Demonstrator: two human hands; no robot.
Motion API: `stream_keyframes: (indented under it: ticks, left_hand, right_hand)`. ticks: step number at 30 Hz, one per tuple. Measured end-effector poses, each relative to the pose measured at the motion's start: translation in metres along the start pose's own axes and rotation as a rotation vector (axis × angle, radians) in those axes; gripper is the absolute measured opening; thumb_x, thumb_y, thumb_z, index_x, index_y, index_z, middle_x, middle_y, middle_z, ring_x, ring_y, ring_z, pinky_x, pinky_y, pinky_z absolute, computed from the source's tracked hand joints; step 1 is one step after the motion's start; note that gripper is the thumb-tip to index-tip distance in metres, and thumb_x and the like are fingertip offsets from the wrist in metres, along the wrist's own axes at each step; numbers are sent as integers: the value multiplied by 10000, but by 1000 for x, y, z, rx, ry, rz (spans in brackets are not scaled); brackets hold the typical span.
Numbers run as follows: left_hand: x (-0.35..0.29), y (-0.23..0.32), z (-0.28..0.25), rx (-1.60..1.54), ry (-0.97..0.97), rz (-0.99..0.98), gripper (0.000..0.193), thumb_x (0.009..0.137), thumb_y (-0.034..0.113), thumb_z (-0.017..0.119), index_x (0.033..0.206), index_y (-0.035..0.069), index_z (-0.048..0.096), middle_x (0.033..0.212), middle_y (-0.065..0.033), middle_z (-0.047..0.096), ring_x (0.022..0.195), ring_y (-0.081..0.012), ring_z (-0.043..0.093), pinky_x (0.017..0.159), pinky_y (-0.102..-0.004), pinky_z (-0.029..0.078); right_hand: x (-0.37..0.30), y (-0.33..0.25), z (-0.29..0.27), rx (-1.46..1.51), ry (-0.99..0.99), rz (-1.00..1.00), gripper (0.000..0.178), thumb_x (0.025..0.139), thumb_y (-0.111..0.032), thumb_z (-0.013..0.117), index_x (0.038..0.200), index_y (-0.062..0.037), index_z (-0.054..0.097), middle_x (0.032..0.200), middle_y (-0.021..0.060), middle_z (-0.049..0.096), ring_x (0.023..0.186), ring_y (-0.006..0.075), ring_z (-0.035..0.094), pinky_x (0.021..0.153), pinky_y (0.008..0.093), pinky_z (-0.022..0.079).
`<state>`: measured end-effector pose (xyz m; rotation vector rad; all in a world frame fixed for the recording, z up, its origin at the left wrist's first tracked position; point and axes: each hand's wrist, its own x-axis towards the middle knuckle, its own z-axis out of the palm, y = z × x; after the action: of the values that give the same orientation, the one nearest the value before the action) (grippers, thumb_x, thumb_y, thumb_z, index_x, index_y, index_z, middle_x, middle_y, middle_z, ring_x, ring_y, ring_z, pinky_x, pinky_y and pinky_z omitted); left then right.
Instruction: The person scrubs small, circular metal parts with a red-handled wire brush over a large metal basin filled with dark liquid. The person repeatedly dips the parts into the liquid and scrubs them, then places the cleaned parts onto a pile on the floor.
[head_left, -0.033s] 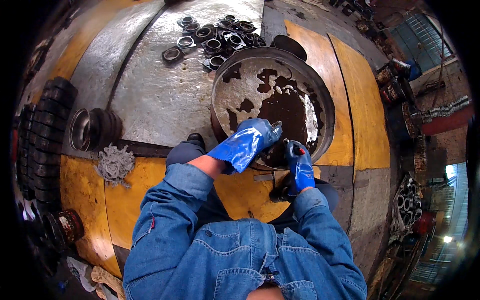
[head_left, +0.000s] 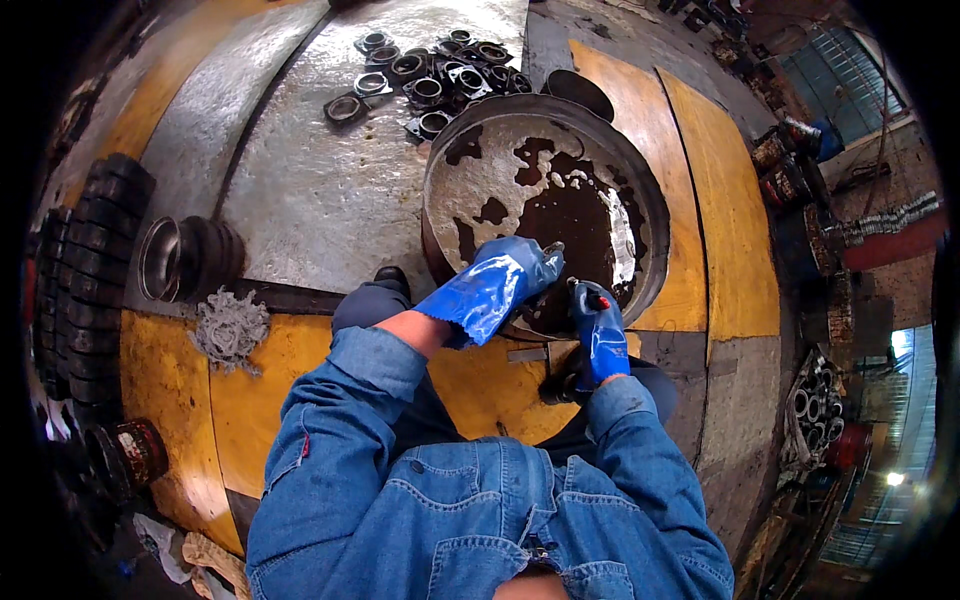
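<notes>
A large round metal basin [head_left: 655, 200] in front of me holds dark brown liquid [head_left: 565, 225] with pale foam floating on it. My left hand [head_left: 520, 265], in a long blue rubber glove, is closed over the basin's near side. Something small and dark shows at its fingertips, too hidden to name. To the right, my right hand [head_left: 598, 322], also gloved in blue, is closed around a small tool with a red part [head_left: 598, 300] at the basin's near rim. The tool's kind cannot be made out.
Several dark metal flanged rings [head_left: 427, 90] lie piled beyond the basin, beside a dark round container [head_left: 580, 93]. On the left are a grey rag bundle [head_left: 230, 328], a metal cylinder [head_left: 165, 258], stacked black tyres [head_left: 90, 280] and a rusty red can [head_left: 140, 452]. Metal rings [head_left: 815, 405] lie at right.
</notes>
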<state>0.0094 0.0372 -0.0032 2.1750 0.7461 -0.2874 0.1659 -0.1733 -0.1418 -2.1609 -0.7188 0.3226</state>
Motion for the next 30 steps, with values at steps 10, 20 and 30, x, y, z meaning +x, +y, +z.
stream_keyframes:
  ticks: [10,20,30]
  left_hand:
    - [4,-3,5,15,27,0,831,1071,691,283,807,125,831,833,-122,793,942,-328,767,956,-437,569]
    - [-6,2,-7,-15,-42,-1,683,1068,576,366,960,91,835,940,-134,805,1032,-355,760,1009,-479,544]
    - [-1,3,-2,-21,-49,-13,831,1059,710,301,793,116,817,785,-115,782,915,-321,770,943,-436,570]
  right_hand:
    - [3,7,3,13,-15,26,218,999,-190,746,1108,-3,768,1029,171,791,940,247,765,878,345,589]
    - [3,5,3,9,-25,47,231,1006,-206,743,1117,-5,767,1038,170,792,947,251,765,877,347,587]
    - [0,23,1,-23,18,-62,251,1044,-251,710,1164,-36,756,921,44,744,818,112,652,765,292,546]
